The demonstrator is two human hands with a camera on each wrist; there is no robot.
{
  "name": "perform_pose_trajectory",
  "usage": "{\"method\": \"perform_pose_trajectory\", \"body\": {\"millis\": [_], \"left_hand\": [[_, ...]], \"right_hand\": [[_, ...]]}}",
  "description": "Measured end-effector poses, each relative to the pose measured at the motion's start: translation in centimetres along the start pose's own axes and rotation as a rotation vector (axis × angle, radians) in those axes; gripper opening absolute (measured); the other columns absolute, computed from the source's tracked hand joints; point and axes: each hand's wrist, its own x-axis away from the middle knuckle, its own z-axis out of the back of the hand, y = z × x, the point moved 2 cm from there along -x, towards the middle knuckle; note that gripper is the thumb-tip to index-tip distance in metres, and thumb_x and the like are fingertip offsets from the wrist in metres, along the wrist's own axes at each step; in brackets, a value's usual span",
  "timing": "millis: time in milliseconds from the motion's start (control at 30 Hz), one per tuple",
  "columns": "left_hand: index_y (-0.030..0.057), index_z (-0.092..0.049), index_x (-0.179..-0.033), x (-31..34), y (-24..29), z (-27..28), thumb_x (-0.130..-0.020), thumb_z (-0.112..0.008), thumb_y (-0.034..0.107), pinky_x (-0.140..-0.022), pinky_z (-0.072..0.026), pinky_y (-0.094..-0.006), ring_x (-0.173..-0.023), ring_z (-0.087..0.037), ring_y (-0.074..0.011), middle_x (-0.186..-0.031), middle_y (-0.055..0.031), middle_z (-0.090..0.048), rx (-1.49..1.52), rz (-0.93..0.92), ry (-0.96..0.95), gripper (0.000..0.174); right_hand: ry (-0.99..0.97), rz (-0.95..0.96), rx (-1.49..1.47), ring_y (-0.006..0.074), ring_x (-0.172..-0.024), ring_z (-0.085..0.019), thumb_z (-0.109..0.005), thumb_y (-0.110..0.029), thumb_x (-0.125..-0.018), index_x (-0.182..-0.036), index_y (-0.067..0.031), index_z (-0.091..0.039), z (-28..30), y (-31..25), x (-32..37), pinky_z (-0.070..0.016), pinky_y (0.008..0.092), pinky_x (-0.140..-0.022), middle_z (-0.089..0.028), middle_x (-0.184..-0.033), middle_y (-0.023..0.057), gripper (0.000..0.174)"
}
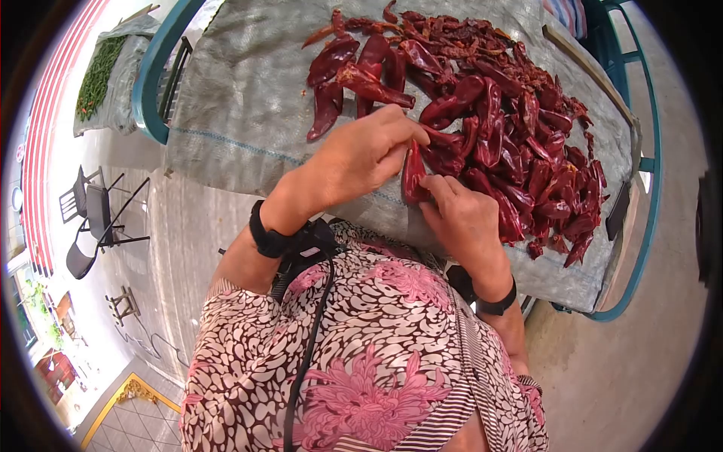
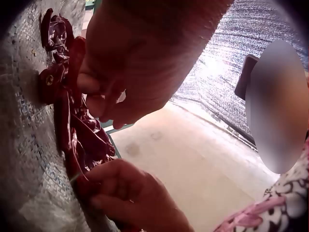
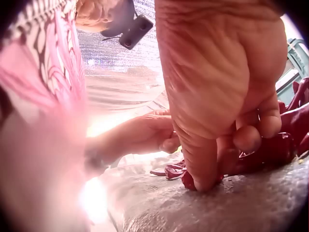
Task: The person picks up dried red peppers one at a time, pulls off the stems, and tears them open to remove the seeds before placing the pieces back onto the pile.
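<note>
Both forearms reach forward, wrists banded; the left hand [image 1: 369,154] arches with bent fingers, the right hand [image 1: 467,218] apparently pinching, thumb near forefinger.

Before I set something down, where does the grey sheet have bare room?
Bare: the sheet at left, between teal rail and leftmost peppers. Crowded: the right side, under heaped peppers, and between left hand and right hand.

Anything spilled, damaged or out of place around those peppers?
Nothing plainly spilled or misplaced. The red peppers lie heaped on the grey sheet; the far ones look more shrivelled than the nearer glossy ones, perhaps just drier.
</note>
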Motion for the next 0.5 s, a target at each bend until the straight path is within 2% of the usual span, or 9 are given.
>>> {"method": "perform_pose_trajectory", "body": {"millis": [133, 233, 333, 400, 433, 500], "left_hand": [[0.0146, -0.064, -0.122, 1.7, 0.7, -1.6, -0.077, -0.067, 0.0, -0.074, -0.0585, -0.0387, -0.096, -0.068, -0.0324, -0.116, -0.0072, -0.066, -0.069, 0.074, -0.17, 0.047], [0.0134, -0.062, -0.126, 2.0, 1.0, -1.6, -0.081, -0.068, 0.002, -0.073, -0.0574, -0.037, -0.092, -0.068, -0.0333, -0.117, -0.0073, -0.066, -0.016, 0.062, -0.263, 0.047], [0.0128, -0.057, -0.135, 2.1, -0.3, -2.2, -0.087, -0.068, 0.001, -0.074, -0.0558, -0.0346, -0.09, -0.069, -0.031, -0.117, -0.0096, -0.066, 0.135, -0.042, -0.101, 0.05], [0.0111, -0.054, -0.138, 2.4, 0.4, -1.7, -0.091, -0.067, 0.001, -0.075, -0.0549, -0.0342, -0.091, -0.069, -0.0283, -0.116, -0.0112, -0.066, 0.17, 0.125, 0.038, 0.05], [0.0103, -0.053, -0.14, 2.5, 0.7, -1.4, -0.093, -0.066, 0.001, -0.076, -0.0545, -0.034, -0.092, -0.069, -0.0269, -0.116, -0.012, -0.067, 0.192, 0.209, 0.107, 0.051], [0.0093, -0.051, -0.143, 3.2, 0.1, -1.3, -0.094, -0.066, 0.002, -0.079, -0.0548, -0.0346, -0.095, -0.069, -0.0248, -0.117, -0.0126, -0.066, 0.035, 0.186, 0.294, 0.052]], "right_hand": [[0.108, -0.074, -0.161, 0.0251, -0.066, -0.068, -0.074, -0.008, -0.08, -0.099, -0.009, -0.068, 0.0, 0.1, 0.0, -0.053, 0.0351, -0.057, -0.068, -0.08, 0.0075, 0.02], [0.126, -0.223, -0.39, 0.0227, -0.064, -0.067, -0.072, -0.007, -0.085, -0.1, -0.007, -0.069, 1.1, -0.6, -0.4, -0.0528, 0.0325, -0.059, -0.069, -0.082, 0.0087, 0.015], [0.169, -0.327, -0.559, 0.0206, -0.068, -0.066, -0.07, -0.006, -0.09, -0.104, -0.0054, -0.069, 1.6, -1.0, -0.5, -0.053, 0.0304, -0.065, -0.069, -0.088, 0.0093, 0.014], [0.235, -0.397, -0.63, 0.0205, -0.072, -0.066, -0.068, -0.004, -0.092, -0.107, -0.0044, -0.069, 2.2, -0.7, -0.6, -0.0532, 0.0297, -0.069, -0.069, -0.092, 0.0097, 0.015], [0.339, -0.365, -0.563, 0.0217, -0.081, -0.066, -0.067, -0.002, -0.092, -0.111, -0.0041, -0.069, 2.1, -0.3, -0.5, -0.053, 0.03, -0.072, -0.069, -0.1, 0.0095, 0.019], [0.438, -0.255, -0.253, 0.0231, -0.093, -0.065, -0.071, -0.003, -0.089, -0.114, -0.0059, -0.069, 2.5, 0.5, -0.6, -0.0524, 0.0325, -0.079, -0.069, -0.105, 0.0079, 0.025]]}}
